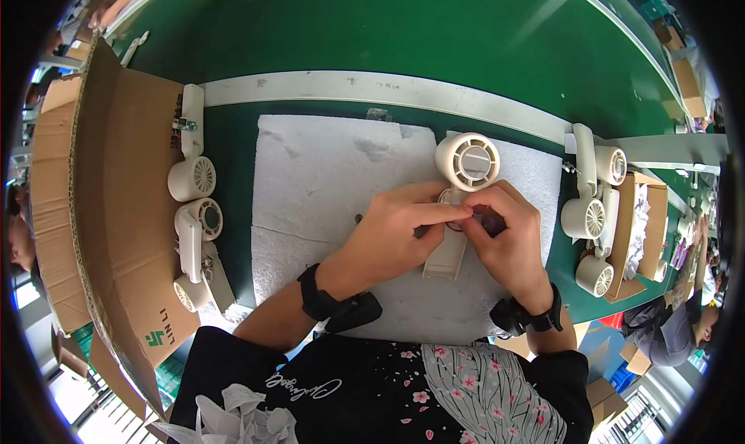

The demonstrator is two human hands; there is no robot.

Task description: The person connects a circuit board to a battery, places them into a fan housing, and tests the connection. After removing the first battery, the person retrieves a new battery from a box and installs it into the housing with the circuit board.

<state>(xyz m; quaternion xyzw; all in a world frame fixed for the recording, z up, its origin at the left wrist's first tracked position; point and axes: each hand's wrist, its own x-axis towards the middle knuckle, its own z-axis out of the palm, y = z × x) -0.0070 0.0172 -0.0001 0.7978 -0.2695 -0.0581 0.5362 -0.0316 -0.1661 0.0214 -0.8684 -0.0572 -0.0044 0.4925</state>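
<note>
A cream handheld fan (468, 162) lies on the white foam sheet (334, 172), its round grille end away from me and its handle (445, 259) toward me. My left hand (400, 227) is closed at the fan's neck, the index finger stretched across it. From the other side my right hand (508, 230) meets it, thumb and fingertips pinched together over the neck. Whatever small part sits between those fingertips is hidden. Both wrists wear black bands.
A big open cardboard box (140, 203) stands at the left, with several cream fan pieces (192, 178) along its side. More fan units (583, 217) lie at the right, beside a small carton (635, 238) with white paper. Beyond the foam runs a pale rail (372, 85) across the green table.
</note>
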